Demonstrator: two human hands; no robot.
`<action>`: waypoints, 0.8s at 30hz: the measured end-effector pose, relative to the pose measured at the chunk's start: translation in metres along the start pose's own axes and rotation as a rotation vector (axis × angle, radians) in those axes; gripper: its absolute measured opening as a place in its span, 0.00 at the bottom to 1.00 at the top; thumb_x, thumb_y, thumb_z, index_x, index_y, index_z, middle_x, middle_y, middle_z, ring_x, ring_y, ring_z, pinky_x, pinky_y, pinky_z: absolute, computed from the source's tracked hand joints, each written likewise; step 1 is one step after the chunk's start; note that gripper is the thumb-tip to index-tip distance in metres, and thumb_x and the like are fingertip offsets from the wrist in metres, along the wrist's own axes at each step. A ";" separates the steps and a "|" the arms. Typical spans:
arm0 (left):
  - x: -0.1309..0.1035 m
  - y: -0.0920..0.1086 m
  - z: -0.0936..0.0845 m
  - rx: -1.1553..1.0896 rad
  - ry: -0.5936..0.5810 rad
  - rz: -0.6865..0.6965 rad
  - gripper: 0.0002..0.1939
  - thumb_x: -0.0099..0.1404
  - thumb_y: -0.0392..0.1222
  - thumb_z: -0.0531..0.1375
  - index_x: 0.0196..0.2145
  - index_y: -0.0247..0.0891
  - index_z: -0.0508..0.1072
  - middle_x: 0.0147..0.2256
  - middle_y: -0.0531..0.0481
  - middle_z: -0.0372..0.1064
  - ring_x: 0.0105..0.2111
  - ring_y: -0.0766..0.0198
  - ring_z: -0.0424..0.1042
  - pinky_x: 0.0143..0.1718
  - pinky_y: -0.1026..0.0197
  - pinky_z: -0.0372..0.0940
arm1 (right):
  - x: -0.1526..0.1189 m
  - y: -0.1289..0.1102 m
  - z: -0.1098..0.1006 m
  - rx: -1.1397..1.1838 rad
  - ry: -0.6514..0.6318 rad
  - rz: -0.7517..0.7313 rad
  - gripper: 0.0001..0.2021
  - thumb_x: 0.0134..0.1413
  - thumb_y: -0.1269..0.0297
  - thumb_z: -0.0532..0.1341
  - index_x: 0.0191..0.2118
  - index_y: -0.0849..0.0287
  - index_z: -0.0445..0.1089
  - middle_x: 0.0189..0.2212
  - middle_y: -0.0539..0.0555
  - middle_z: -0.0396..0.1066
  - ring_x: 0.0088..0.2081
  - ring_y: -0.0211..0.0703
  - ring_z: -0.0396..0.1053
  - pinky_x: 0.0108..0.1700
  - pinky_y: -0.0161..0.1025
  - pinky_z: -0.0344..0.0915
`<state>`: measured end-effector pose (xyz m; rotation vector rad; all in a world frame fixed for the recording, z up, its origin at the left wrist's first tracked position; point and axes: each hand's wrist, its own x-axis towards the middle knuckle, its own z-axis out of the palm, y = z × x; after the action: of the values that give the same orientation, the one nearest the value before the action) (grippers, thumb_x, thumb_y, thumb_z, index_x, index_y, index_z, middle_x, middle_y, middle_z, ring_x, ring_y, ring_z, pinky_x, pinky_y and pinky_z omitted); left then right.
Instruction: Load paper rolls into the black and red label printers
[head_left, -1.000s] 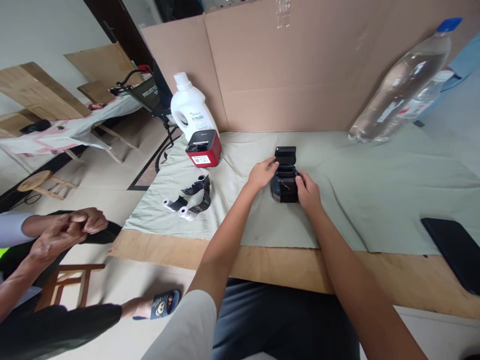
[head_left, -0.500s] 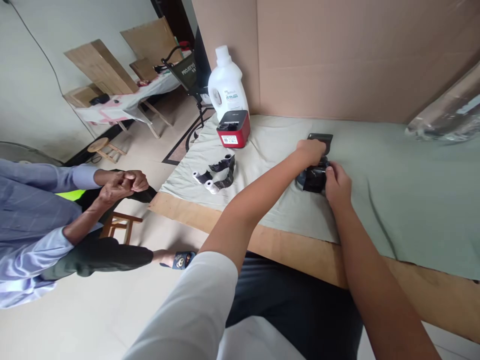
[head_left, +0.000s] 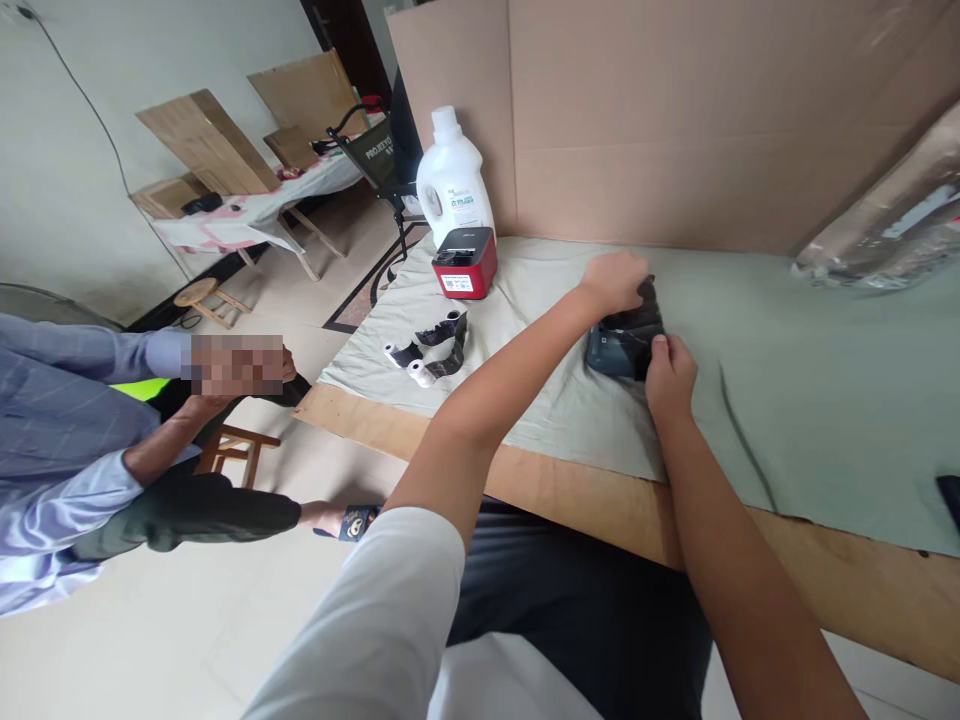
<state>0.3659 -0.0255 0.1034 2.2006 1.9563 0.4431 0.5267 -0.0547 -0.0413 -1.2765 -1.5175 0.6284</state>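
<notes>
A dark blue and black device (head_left: 611, 352) rests on the cloth-covered table. My left hand (head_left: 616, 282) is closed at the upper end of a black strip (head_left: 639, 318), just above the device. At the device's right side, my right hand (head_left: 673, 375) has its thumb on the strip's lower end and its fingers bent round the edge. The device's far part is hidden by my left hand and the strip. To the left lie small white rolls (head_left: 421, 374) with black strips trailing from them.
A red and black box (head_left: 465, 265) stands before a white bottle (head_left: 456, 185). Tall cardboard (head_left: 660, 120) lines the table's back. Plastic-wrapped material (head_left: 885, 215) leans at the right. Another person (head_left: 82, 430) sits at the left, and a dark object (head_left: 951, 495) shows at the right edge.
My left hand has lifted a little and moved left. The black strip now stretches up between my hands, and more of the device's blue front shows. The view has shifted slightly.
</notes>
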 end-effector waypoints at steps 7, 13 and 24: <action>-0.145 -0.064 -0.009 -0.182 0.337 -0.316 0.16 0.67 0.44 0.66 0.51 0.39 0.78 0.46 0.41 0.79 0.48 0.48 0.77 0.50 0.53 0.67 | 0.003 0.004 0.004 0.309 0.096 0.196 0.14 0.62 0.53 0.54 0.41 0.58 0.69 0.40 0.60 0.78 0.37 0.45 0.75 0.44 0.44 0.72; -0.248 -0.096 0.034 0.105 0.513 -0.719 0.14 0.67 0.51 0.68 0.46 0.41 0.81 0.51 0.37 0.74 0.57 0.42 0.68 0.50 0.50 0.68 | 0.002 -0.003 0.004 0.280 0.069 0.209 0.11 0.62 0.61 0.53 0.39 0.60 0.70 0.40 0.63 0.78 0.37 0.45 0.73 0.44 0.43 0.72; -0.306 -0.124 0.025 -0.088 0.762 -0.880 0.29 0.72 0.57 0.61 0.67 0.48 0.70 0.61 0.39 0.71 0.61 0.46 0.70 0.53 0.52 0.69 | 0.002 -0.002 -0.001 0.259 0.067 0.209 0.13 0.60 0.55 0.53 0.39 0.58 0.69 0.35 0.57 0.74 0.34 0.43 0.71 0.42 0.44 0.70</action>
<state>0.2270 -0.3107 0.0070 0.9433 2.8909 1.2603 0.5264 -0.0541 -0.0384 -1.2503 -1.2127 0.8784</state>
